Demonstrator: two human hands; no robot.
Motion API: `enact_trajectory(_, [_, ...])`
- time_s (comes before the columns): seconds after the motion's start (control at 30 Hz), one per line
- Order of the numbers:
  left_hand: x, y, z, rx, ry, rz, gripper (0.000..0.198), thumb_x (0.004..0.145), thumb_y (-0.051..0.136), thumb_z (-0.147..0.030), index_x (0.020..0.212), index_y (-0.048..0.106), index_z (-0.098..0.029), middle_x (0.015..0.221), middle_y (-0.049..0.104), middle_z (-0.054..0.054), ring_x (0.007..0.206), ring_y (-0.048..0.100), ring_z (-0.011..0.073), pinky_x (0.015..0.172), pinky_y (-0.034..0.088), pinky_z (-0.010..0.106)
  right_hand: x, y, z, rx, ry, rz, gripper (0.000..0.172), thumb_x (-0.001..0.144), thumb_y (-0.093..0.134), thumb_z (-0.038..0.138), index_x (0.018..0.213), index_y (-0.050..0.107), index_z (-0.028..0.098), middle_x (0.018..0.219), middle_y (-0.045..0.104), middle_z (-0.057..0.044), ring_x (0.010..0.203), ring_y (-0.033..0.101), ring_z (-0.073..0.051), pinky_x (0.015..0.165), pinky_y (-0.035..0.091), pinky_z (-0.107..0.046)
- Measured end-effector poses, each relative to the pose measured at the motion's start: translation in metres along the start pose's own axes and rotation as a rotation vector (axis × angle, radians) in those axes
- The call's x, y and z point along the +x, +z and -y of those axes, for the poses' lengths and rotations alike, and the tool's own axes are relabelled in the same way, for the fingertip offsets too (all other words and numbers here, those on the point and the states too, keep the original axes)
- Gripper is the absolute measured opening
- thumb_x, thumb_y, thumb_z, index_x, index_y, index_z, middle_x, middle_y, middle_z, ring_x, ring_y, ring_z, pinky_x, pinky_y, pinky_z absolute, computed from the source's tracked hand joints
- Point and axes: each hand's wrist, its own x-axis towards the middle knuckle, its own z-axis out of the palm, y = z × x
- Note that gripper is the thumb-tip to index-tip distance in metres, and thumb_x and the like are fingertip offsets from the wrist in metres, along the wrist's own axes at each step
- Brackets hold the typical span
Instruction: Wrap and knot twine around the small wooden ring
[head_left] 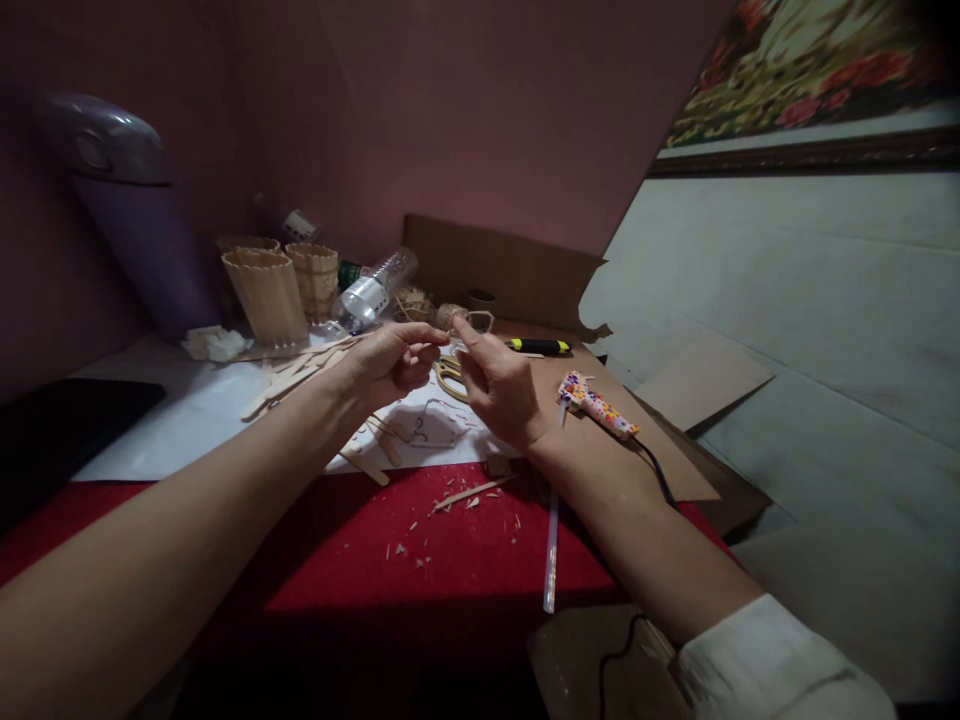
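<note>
Scalloped tan wooden-stick cups (266,300) look built; flat pale wooden sticks (289,385) beside them lie loose, presumably unused. Left hand (397,362) and right hand (499,390) are closed in pinches, workpiece between their fingertips too small to identify.

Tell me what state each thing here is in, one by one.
Left hand: fingers curled, grip unclear
Right hand: fingers bent, beside the left's
Glue gun: lying down, power unclear
Scissors: partly hidden, open or shut unclear
Wooden cups: upright
Plastic bottle: tilted
Wooden sticks: loose, scattered
Black-yellow tool: lying down
Purple container: standing, top on
</note>
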Motion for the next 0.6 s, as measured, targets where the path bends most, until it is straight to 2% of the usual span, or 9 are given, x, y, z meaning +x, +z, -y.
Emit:
enact_trajectory(0.07, [0.0003,-0.0001,0.0009,0.008,-0.008,-0.006,0.024,0.069,0.058,-0.01,0.052,0.041,-0.016,0.039,0.033,-0.008,0.027,0.022,0.0012,0.028,0.016,0.018,0.0011,0.0005,-0.0011,0.055,0.002,-0.054,0.045,0.09,0.041,0.019,0.135,0.045,0.02,0.09,0.059,-0.006,0.076,0.056,-0.014,0.07,0.049,-0.026])
enact_trajectory(0.17, [-0.0007,0.001,0.0009,0.027,-0.018,-0.011,0.023,0.069,0.058,-0.01,0.053,0.042,-0.016,0.039,0.033,-0.008,0.027,0.021,0.0011,0.028,0.014,0.018,0.003,0.0015,-0.0026,0.123,-0.039,-0.081,0.049,0.087,0.041,0.011,0.135,0.045,0.023,0.108,0.055,-0.009,0.098,0.056,-0.017,0.083,0.05,-0.031])
enact_trajectory(0.27, [-0.0024,0.0031,0.0004,0.029,-0.03,-0.027,0.02,0.07,0.056,-0.01,0.054,0.045,-0.015,0.038,0.032,-0.007,0.027,0.021,0.0011,0.028,0.014,0.017,0.0043,0.0023,-0.0033,0.185,-0.098,-0.061,0.053,0.085,0.039,0.005,0.134,0.044,0.023,0.124,0.051,-0.009,0.118,0.049,-0.018,0.097,0.046,-0.035])
enact_trajectory(0.4, [-0.0027,0.0043,0.0011,0.027,-0.021,-0.053,0.018,0.071,0.054,-0.009,0.055,0.049,-0.014,0.039,0.036,-0.005,0.028,0.024,0.0016,0.029,0.017,0.017,0.0052,0.0014,-0.0006,0.293,-0.132,-0.023,0.048,0.085,0.037,0.005,0.131,0.047,0.019,0.135,0.046,-0.011,0.127,0.042,-0.019,0.102,0.041,-0.037])
enact_trajectory(0.5, [-0.0018,0.0034,0.0022,0.059,-0.024,-0.044,0.013,0.07,0.055,-0.01,0.057,0.053,-0.013,0.039,0.034,-0.006,0.029,0.023,0.0015,0.029,0.016,0.016,0.0051,0.0006,0.0019,0.365,-0.04,-0.007,0.037,0.087,0.04,0.011,0.122,0.051,0.017,0.126,0.053,-0.012,0.115,0.053,-0.02,0.092,0.048,-0.037])
enact_trajectory(0.57, [-0.0014,0.0026,0.0027,0.085,-0.031,-0.033,0.014,0.069,0.056,-0.01,0.056,0.052,-0.013,0.039,0.032,-0.006,0.029,0.022,0.0014,0.029,0.015,0.016,0.0045,0.0012,0.0024,0.416,0.081,0.026,0.024,0.088,0.044,0.018,0.11,0.053,0.016,0.102,0.063,-0.01,0.088,0.063,-0.017,0.075,0.051,-0.033])
enact_trajectory(0.6, [-0.0013,0.0023,0.0029,0.098,-0.034,-0.032,0.015,0.069,0.056,-0.01,0.055,0.051,-0.013,0.04,0.032,-0.006,0.029,0.022,0.0014,0.029,0.015,0.017,0.0041,0.0019,0.0023,0.441,0.145,0.039,0.017,0.089,0.045,0.023,0.103,0.052,0.016,0.087,0.064,-0.006,0.074,0.062,-0.015,0.067,0.051,-0.03])
